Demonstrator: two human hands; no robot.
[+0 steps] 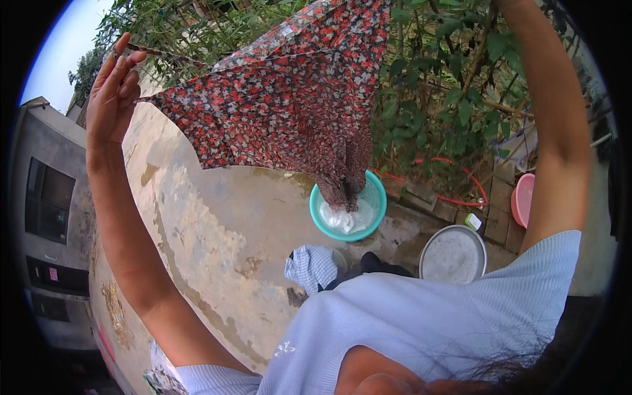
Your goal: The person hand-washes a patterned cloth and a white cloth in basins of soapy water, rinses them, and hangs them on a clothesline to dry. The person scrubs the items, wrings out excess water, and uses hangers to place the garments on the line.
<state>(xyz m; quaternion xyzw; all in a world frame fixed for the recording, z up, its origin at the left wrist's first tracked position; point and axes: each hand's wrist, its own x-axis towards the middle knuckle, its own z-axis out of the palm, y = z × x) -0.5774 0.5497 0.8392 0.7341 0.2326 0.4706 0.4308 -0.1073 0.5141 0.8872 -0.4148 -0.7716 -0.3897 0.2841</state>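
Note:
A large floral cloth (276, 105) in red, white and black hangs spread out in front of me. My left hand (113, 102), raised at the far left, has its fingers closed on a corner of the cloth, and a thin dark strip of it runs from the fingertips. The bunched, wet-looking lower end dips into a turquoise basin (317, 222) with water and something white in it. My right arm (559, 118) reaches up past the top edge, so the right hand is out of sight, and whether it holds the cloth does not show.
A round grey metal basin (454, 255) lies right of the turquoise one, and a pink basin (523, 201) is farther right. Near a red hose (471, 178) sits a small green-and-white item (473, 222). Blue checked fabric (312, 266) lies close by. Leafy plants (454, 92) grow behind.

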